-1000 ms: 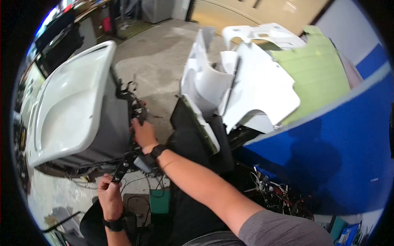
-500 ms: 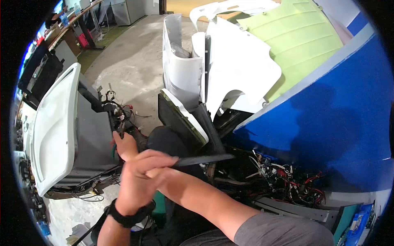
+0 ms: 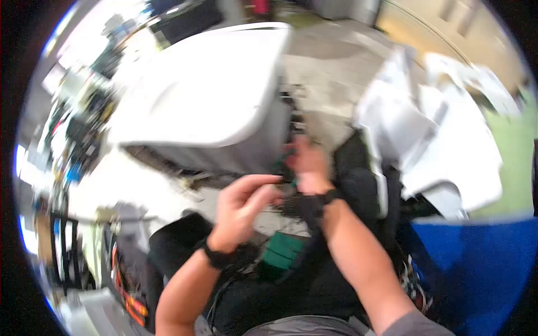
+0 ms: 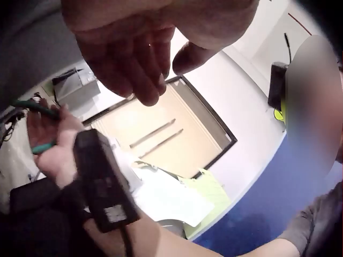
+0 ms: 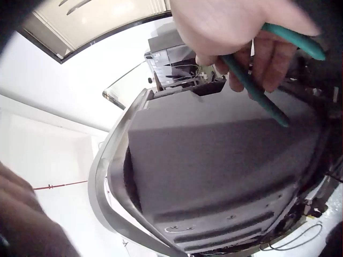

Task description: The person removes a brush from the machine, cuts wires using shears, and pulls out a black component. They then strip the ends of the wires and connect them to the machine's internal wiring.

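My right hand [image 3: 309,165] holds a green-handled tool, whose two handles [image 5: 257,96] stand apart in the right wrist view; the tool's tip is hidden. It is beside the grey body [image 5: 214,144] of a large part with a white shell [image 3: 207,89], near dark wiring [image 3: 296,115]. Close by on the left is my left hand [image 3: 241,210], its index finger stretched toward the tool. In the left wrist view the fingers of that left hand [image 4: 155,48] are loosely bent, with no object visible in them. Head-view blur hides whether its fingertips touch anything.
White curved panels [image 3: 459,145] and a pale green panel [image 3: 513,162] lean at the right, above a blue surface [image 3: 476,257]. A green box [image 3: 281,251] sits below my hands. Loose parts and cables [image 3: 84,134] lie at the left.
The dark strip that was in my left hand is no longer visible there. That hand has moved beside my right hand, which still holds the tool. The head view has swung left.
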`<state>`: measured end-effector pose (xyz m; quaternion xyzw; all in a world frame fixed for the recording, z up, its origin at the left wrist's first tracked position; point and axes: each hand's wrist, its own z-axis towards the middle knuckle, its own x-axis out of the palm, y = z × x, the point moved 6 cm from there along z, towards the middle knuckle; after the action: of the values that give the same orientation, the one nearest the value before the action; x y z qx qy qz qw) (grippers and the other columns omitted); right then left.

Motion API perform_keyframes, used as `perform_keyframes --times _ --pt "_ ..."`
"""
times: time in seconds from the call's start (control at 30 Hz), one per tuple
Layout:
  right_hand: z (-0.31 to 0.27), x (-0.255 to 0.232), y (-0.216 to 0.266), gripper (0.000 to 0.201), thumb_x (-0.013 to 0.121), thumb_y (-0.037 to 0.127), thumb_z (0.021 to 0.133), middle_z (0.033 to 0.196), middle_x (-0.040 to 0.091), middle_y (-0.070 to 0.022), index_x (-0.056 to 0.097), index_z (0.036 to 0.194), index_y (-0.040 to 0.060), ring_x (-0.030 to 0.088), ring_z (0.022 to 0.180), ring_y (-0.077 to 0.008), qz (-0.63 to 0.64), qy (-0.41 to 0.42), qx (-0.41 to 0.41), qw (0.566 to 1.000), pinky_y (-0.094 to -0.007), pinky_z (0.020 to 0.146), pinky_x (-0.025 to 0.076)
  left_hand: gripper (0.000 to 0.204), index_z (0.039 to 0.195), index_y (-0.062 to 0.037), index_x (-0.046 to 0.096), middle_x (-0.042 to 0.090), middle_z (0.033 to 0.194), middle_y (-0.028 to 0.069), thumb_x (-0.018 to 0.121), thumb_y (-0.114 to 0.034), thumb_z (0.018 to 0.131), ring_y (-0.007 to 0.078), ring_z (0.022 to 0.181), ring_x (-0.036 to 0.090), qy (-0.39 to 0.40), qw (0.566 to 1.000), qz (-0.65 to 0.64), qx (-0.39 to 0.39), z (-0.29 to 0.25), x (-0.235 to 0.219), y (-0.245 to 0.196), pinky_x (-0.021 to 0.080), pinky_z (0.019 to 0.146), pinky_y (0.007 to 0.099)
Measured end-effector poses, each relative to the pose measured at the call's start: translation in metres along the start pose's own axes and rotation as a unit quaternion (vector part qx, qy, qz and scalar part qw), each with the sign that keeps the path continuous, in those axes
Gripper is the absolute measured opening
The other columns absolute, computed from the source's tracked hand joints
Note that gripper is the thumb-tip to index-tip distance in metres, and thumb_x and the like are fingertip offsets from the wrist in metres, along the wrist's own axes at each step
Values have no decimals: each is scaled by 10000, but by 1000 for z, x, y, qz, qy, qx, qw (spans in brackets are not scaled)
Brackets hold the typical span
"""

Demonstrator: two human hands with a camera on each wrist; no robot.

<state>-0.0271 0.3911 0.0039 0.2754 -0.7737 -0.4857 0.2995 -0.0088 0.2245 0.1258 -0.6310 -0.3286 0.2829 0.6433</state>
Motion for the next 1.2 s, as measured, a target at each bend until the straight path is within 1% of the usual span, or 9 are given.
perform_keyframes --times 0.13,0.4,0.5,0.57,0.7,0.83,0.9,0.97,1.2 --pt "1 4 14 324 494 354 888 753 612 -57 562 820 44 551 605 -131 108 29 -48 993 -251 562 440 264 1089 28 531 617 892 78 539 -116 867 127 814 588 5 997 -45 -57 -11 -34 51 480 744 262" --pt "-47 14 85 271 418 276 932 862 620 -129 503 886 22 606 791 -214 103 -2 -252 962 -300 691 483 301 1095 39 522 601 901 76 513 -181 890 128 825 582 -50 995 -27 -78 -12 -91 110 483 756 265" --pt "-78 34 103 253 429 249 929 835 623 -130 514 842 28 606 790 -212 85 126 -296 943 -299 695 480 305 1098 38 520 589 889 70 503 -191 898 132 823 573 -49 995 -59 -69 -5 -106 127 481 748 269" --pt "-97 63 91 251 461 231 917 792 626 -99 549 808 22 600 779 -180 -108 306 -249 913 -285 689 471 313 1100 29 523 588 885 80 493 -213 904 136 824 572 -85 982 -142 -94 -3 -117 134 475 751 269" --pt "-94 91 27 235 509 216 887 774 624 -35 605 829 10 574 732 -115 -311 418 -61 852 -253 673 460 314 1076 26 541 598 940 81 472 -234 914 148 840 569 -64 979 -185 -59 -3 -115 128 458 778 283" --pt "-80 98 -31 267 486 266 895 817 619 -37 585 918 20 572 723 -112 -322 424 40 846 -260 623 481 303 1037 32 565 600 948 76 501 -231 900 147 850 562 -38 985 -166 -31 -6 -108 129 449 782 290" --pt "-75 98 -50 276 477 271 900 834 620 -39 569 955 17 578 738 -110 -320 437 84 836 -258 619 489 291 990 39 587 602 908 67 542 -227 880 138 847 551 -34 985 -112 -129 -12 -109 136 443 766 285" --pt "-72 97 -64 274 472 268 903 828 617 -36 566 958 17 581 747 -111 -301 435 127 839 -255 620 494 264 935 37 605 601 862 50 578 -214 857 121 808 544 -42 985 -125 -115 -12 -115 135 437 745 276" --pt "-70 100 -80 266 472 235 897 839 617 -63 548 934 -17 599 777 -143 -312 445 144 827 -283 636 520 178 787 6 584 597 739 52 603 -166 830 134 617 563 -62 977 -142 -145 -9 -120 144 462 589 277"
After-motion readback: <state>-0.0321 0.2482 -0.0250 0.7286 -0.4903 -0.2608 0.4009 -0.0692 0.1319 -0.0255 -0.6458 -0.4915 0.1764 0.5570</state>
